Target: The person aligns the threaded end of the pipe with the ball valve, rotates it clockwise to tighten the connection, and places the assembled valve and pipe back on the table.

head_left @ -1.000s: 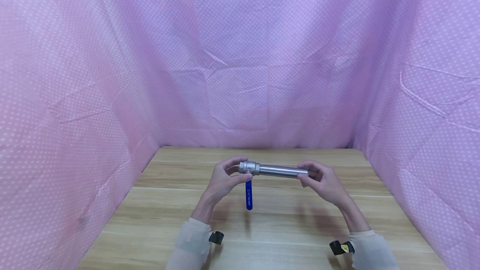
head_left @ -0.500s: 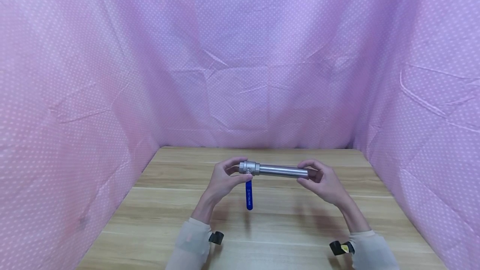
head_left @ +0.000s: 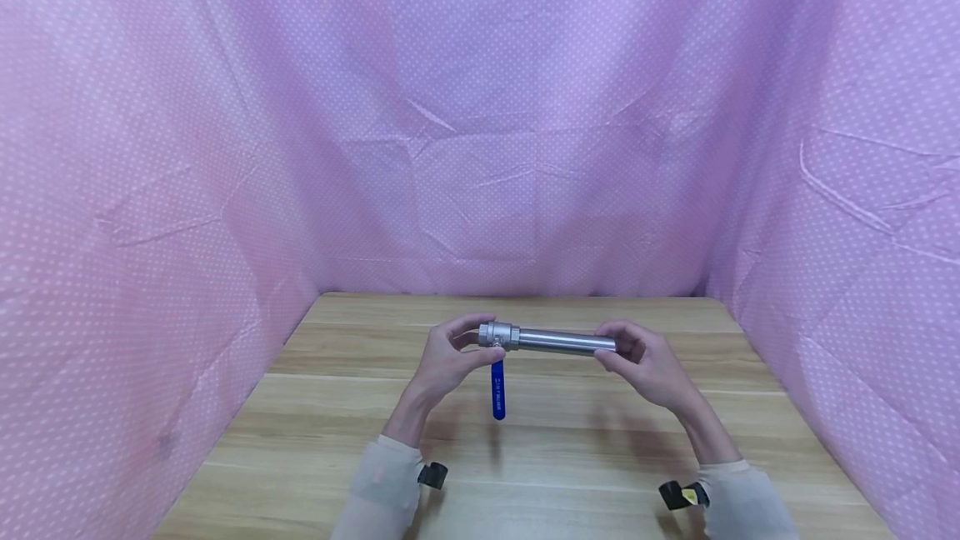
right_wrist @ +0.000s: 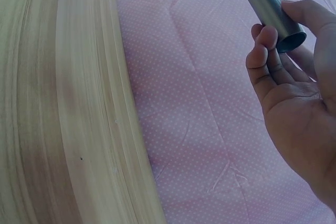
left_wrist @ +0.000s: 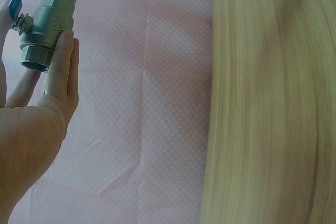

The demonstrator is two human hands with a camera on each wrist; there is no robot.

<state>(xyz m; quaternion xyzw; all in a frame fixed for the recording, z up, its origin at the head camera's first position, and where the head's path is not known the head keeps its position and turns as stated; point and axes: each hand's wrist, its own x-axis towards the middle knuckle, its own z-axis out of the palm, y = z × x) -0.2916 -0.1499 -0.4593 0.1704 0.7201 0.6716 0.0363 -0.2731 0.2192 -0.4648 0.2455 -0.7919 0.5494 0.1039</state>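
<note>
A silver ball valve (head_left: pixel 498 334) with a blue lever handle (head_left: pixel 498 391) is joined to a straight steel pipe (head_left: pixel 564 342), the two held level above the table. My left hand (head_left: pixel 444 361) grips the valve body, thumb at the front near the lever's base and fingers behind. In the left wrist view the valve's hexagonal end (left_wrist: pixel 37 56) faces the palm, fingertips along its side. At the pipe's other end my right hand (head_left: pixel 651 363) pinches it between thumb and fingers. The pipe's open end (right_wrist: pixel 292 41) shows in the right wrist view.
Below the hands lies a wood-grain table (head_left: pixel 540 473). Pink dotted cloth (head_left: pixel 480 148) hangs behind it and along both sides. A black wrist camera (head_left: pixel 432 476) is strapped at the left sleeve, another black camera (head_left: pixel 678 495) at the right.
Half a second ago the right thumb and fingers stood loosened around the pipe's end; now they pinch it again. The left hand and the valve have stayed in place.
</note>
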